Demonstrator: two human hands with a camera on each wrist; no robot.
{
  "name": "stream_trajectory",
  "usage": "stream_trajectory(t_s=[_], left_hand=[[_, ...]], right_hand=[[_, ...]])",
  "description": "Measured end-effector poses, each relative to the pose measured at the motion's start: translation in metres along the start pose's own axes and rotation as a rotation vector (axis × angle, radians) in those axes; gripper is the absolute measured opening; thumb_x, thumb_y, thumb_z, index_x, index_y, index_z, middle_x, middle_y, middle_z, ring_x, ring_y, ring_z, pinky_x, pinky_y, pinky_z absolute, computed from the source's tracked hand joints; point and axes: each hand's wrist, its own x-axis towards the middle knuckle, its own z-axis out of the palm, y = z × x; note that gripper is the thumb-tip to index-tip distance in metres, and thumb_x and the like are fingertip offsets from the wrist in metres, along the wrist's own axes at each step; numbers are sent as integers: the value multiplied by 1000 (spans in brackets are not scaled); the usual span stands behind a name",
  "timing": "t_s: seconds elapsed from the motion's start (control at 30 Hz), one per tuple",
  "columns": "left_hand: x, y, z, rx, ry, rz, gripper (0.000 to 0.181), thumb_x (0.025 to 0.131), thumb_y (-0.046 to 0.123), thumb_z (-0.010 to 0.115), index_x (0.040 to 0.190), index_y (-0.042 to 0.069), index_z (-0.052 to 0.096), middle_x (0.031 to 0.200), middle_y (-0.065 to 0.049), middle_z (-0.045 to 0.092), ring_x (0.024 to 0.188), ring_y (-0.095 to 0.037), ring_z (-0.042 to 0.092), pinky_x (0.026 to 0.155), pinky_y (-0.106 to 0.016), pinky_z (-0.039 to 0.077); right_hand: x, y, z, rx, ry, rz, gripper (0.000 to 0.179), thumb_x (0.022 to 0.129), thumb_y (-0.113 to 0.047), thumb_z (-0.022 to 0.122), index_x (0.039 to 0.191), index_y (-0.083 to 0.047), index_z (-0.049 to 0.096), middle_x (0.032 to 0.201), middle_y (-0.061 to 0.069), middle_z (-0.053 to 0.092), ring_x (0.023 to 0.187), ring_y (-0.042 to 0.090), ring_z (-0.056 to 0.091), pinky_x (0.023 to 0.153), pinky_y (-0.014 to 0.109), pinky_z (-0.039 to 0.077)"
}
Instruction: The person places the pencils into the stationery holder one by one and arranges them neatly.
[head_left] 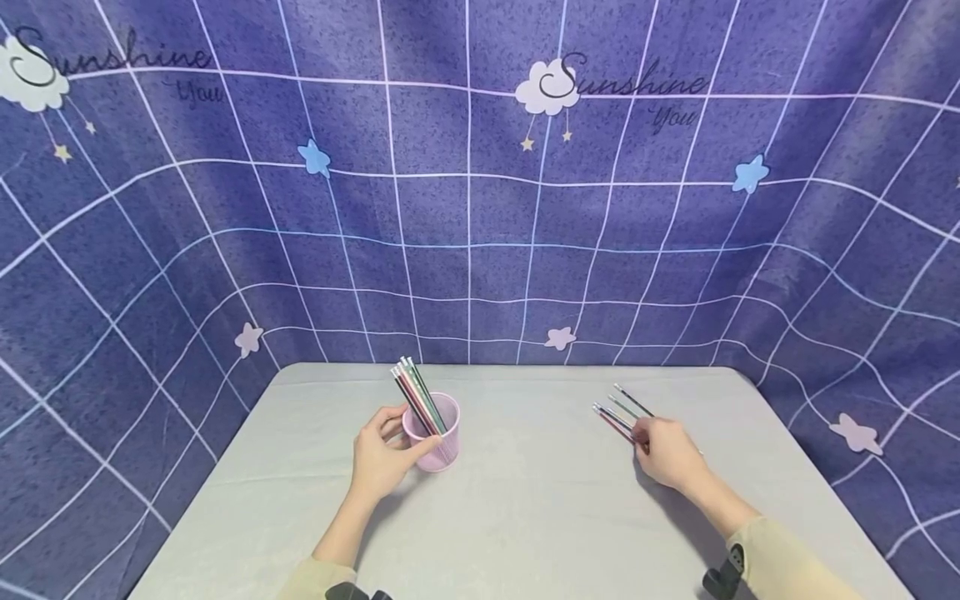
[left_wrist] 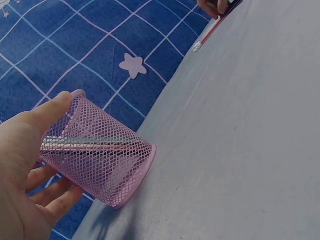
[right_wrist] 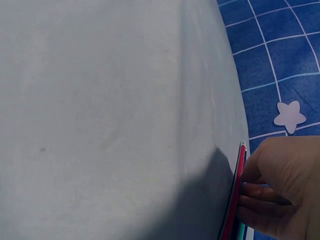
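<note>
On the left of the table, my left hand point(head_left: 382, 454) holds a pink mesh pencil cup point(head_left: 452, 414) that stands upright. In the left wrist view the thumb lies at the rim of the cup point(left_wrist: 112, 165), fingers around the opposite side. Several pencils point(head_left: 420, 396) with white ends lean inside it. To the right, my right hand point(head_left: 667, 452) pinches at a few pencils point(head_left: 613, 421) lying on the table, their far portions covered by the hand. In the right wrist view a red pencil point(right_wrist: 239, 172) lies along the fingertips, a green one beneath.
A pale cloth covers the table point(head_left: 517, 500). A dark pencil point(head_left: 632, 400) and a green pencil point(head_left: 621, 406) lie just beyond the right hand. Behind and at both sides hangs a blue curtain point(head_left: 502, 275) with a grid, stars and clouds.
</note>
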Motion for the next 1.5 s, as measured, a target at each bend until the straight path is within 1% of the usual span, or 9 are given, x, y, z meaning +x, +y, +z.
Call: stream_trajectory(t_s=[0.1, 0.4, 0.53, 0.7, 0.93, 1.03, 1.17, 1.3, 1.5], left_hand=[[0, 0, 0, -4, 1, -2, 66, 71, 12, 101, 126, -2, 66, 126, -26, 75, 119, -42, 74, 98, -43, 67], [1, -1, 1, -9, 0, 4, 66, 73, 12, 100, 127, -3, 66, 127, -27, 74, 120, -43, 73, 98, -42, 67], [0, -1, 1, -6, 3, 4, 66, 73, 12, 100, 127, -3, 66, 127, -27, 74, 120, -43, 73, 98, -42, 67], [1, -1, 1, 1, 7, 0, 67, 73, 13, 100, 128, -3, 66, 126, -27, 75, 119, -43, 74, 98, -41, 67], [1, 0, 1, 14, 8, -5, 67, 73, 12, 100, 128, -3, 66, 126, -27, 75, 120, -44, 73, 98, -39, 67], [1, 0, 1, 14, 10, -5, 66, 73, 12, 100, 127, -4, 66, 126, -27, 75, 120, -44, 73, 97, -39, 67], [1, -1, 2, 14, 10, -4, 66, 73, 12, 100, 127, -4, 66, 125, -27, 75, 119, -45, 74, 97, -39, 67], [2, -2, 2, 13, 9, 2, 66, 73, 13, 100, 127, -3, 66, 125, -27, 75, 119, -44, 74, 97, -39, 68], [1, -1, 0, 2, 8, 2, 66, 72, 13, 100, 126, -3, 66, 126, -27, 75, 118, -44, 74, 97, -40, 68]], right_hand=[[-1, 0, 1, 4, -7, 8, 10, 80, 1, 76, 83, -8, 73, 74, -1, 72, 69, 14, 68, 66, 39, 65], [0, -3, -2, -7, -38, 10, 7, 81, 1, 77, 82, -5, 74, 67, -4, 67, 63, 10, 60, 58, 34, 58], [3, -5, -3, -2, -38, 1, 11, 80, 3, 79, 82, -6, 74, 68, -4, 66, 63, 9, 59, 58, 33, 58], [13, -10, -8, 14, -10, -11, 10, 82, 3, 78, 84, -6, 74, 69, -2, 68, 64, 11, 60, 60, 34, 59], [36, -23, -20, 87, 23, -17, 5, 87, 2, 71, 88, -2, 75, 76, 5, 77, 68, 18, 71, 65, 39, 65], [48, -31, -24, 120, 8, 10, 5, 91, -1, 70, 94, -2, 74, 81, 5, 78, 71, 15, 72, 68, 38, 65], [61, -47, -30, 185, 1, 24, 6, 94, -2, 69, 99, -4, 73, 84, 4, 76, 71, 11, 70, 67, 33, 64], [74, -68, -37, 263, 42, 6, 7, 94, 0, 69, 100, -2, 71, 85, 7, 74, 71, 13, 70, 66, 31, 64], [93, -100, -39, 349, 80, -1, 6, 97, -1, 69, 102, -2, 70, 89, 7, 74, 78, 15, 72, 71, 28, 68]])
